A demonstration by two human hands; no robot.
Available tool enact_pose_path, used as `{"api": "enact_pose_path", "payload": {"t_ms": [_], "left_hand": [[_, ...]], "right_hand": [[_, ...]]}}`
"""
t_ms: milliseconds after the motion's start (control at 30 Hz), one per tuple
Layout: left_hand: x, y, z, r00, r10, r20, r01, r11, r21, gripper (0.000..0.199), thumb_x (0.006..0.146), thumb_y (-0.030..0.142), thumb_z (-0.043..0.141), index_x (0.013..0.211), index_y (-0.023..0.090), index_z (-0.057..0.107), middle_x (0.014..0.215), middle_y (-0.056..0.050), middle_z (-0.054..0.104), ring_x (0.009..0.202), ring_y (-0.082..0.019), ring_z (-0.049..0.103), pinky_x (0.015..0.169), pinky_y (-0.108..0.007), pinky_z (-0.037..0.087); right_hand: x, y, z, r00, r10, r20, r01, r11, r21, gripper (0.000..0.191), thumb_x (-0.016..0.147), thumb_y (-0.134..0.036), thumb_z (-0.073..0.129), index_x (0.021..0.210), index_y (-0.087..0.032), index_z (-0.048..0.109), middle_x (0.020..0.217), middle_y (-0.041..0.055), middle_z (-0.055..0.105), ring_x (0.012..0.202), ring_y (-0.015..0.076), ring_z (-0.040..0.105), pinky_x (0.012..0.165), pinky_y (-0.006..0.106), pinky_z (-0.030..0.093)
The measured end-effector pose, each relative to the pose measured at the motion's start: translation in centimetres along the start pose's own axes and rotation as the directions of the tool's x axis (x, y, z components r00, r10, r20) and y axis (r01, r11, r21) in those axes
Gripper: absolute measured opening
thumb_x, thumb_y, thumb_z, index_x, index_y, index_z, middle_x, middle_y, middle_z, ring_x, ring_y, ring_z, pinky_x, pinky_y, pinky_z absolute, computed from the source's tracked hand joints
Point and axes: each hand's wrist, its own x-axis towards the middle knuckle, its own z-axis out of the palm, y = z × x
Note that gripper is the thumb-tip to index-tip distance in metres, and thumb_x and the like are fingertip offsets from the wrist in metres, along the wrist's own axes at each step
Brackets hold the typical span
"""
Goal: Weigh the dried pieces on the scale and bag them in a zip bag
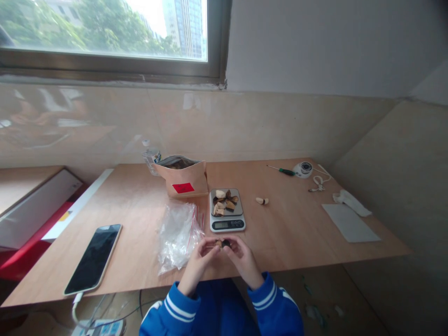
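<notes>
My left hand [206, 250] and my right hand [241, 256] meet in front of the scale, fingertips pinched round a small brown and black dried mushroom piece [226, 243]. Whether it is one piece or two pressed together, I cannot tell. Just beyond my hands stands a kitchen scale [228, 225] with a small display. Several pale and dark brown dried mushroom pieces [230, 205] lie on its metal plate. Another mushroom piece [262, 201] rests on the table to the right of the scale. Clear zip bags [177, 233] lie beside my left hand.
An open kraft pouch [185, 179] with a red label stands behind the bags, a plastic bottle [151, 158] behind it. A phone [94, 259] on a cable lies left. To the right are a screwdriver [285, 171], a white camera [304, 170] and a white sheet [350, 223].
</notes>
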Motion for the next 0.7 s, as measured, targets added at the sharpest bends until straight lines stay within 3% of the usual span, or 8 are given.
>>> {"api": "enact_pose_path", "payload": {"t_ms": [67,133,200,267,333,467,567,700], "left_hand": [[-0.1,0.0,-0.4,1.0,-0.018,-0.025,0.019,0.999,0.029,0.032,0.062,0.033,0.075,0.086,0.015,0.066,0.087,-0.008,0.068,0.077,-0.019,0.063,0.069,-0.028,0.047],[-0.3,0.3,-0.9,0.998,-0.014,-0.058,0.016,0.999,0.044,0.029,0.066,0.036,0.072,0.085,0.016,0.066,0.084,-0.007,0.068,0.073,-0.017,0.062,0.065,-0.026,0.046],[-0.5,0.8,-1.4,0.995,0.041,-0.086,-0.036,0.997,0.062,0.025,0.069,0.037,0.069,0.082,0.016,0.065,0.081,-0.006,0.066,0.07,-0.016,0.061,0.062,-0.024,0.045],[-0.5,1.3,-2.0,0.985,0.124,-0.116,-0.114,0.989,0.092,0.022,0.071,0.037,0.066,0.078,0.016,0.064,0.078,-0.005,0.065,0.068,-0.015,0.059,0.06,-0.024,0.044],[-0.3,1.6,-2.9,0.966,0.203,-0.16,-0.179,0.971,0.156,0.02,0.073,0.036,0.062,0.077,0.016,0.063,0.078,-0.004,0.064,0.07,-0.015,0.058,0.062,-0.024,0.044],[0.3,1.1,-5.2,0.916,0.322,-0.239,-0.21,0.893,0.397,0.021,0.077,0.035,0.054,0.083,0.018,0.063,0.085,-0.006,0.064,0.083,-0.02,0.059,0.071,-0.029,0.045],[1.0,-0.1,-6.9,0.89,0.39,-0.236,-0.2,0.799,0.567,0.022,0.079,0.034,0.049,0.088,0.019,0.062,0.092,-0.007,0.064,0.09,-0.023,0.058,0.077,-0.033,0.044],[2.1,-1.7,-7.9,0.866,0.479,-0.142,-0.231,0.636,0.736,0.02,0.08,0.029,0.043,0.079,0.019,0.059,0.084,-0.007,0.061,0.086,-0.023,0.057,0.08,-0.037,0.043]], "right_hand": [[0.1,-0.1,-1.0,0.999,-0.004,-0.049,0.001,0.998,-0.069,0.033,0.078,-0.045,0.06,0.099,-0.02,0.062,0.096,0.0068,0.067,0.083,0.0202,0.061,0.073,0.034,0.05],[0.5,-0.1,-2.4,0.984,-0.042,-0.173,0.012,0.986,-0.168,0.035,0.077,-0.045,0.061,0.1,-0.02,0.061,0.095,0.008,0.066,0.079,0.0204,0.06,0.07,0.035,0.05],[1.2,0.0,-4.2,0.93,-0.132,-0.342,0.026,0.954,-0.299,0.037,0.077,-0.045,0.061,0.104,-0.02,0.058,0.098,0.0093,0.064,0.079,0.0208,0.059,0.07,0.037,0.05],[1.8,0.7,-6.3,0.874,-0.259,-0.412,0.043,0.885,-0.464,0.033,0.081,-0.041,0.055,0.106,-0.02,0.056,0.101,0.0103,0.062,0.084,0.0223,0.057,0.076,0.04,0.049],[2.4,2.0,-8.1,0.868,-0.358,-0.344,0.069,0.773,-0.631,0.027,0.085,-0.037,0.048,0.103,-0.02,0.057,0.101,0.0113,0.061,0.093,0.0252,0.056,0.083,0.045,0.046],[2.4,5.5,-9.8,0.879,-0.417,-0.232,0.062,0.582,-0.811,0.03,0.086,-0.031,0.04,0.109,-0.021,0.057,0.113,0.0135,0.056,0.102,0.0296,0.051,0.087,0.051,0.042],[2.0,6.9,-9.8,0.87,-0.437,-0.23,0.061,0.558,-0.828,0.031,0.086,-0.027,0.038,0.11,-0.021,0.057,0.113,0.0134,0.056,0.102,0.0286,0.051,0.087,0.05,0.043],[2.3,5.5,-9.1,0.853,-0.434,-0.29,0.035,0.602,-0.797,0.027,0.086,-0.027,0.039,0.097,-0.021,0.063,0.099,0.0121,0.058,0.097,0.0275,0.053,0.086,0.049,0.044]]}}
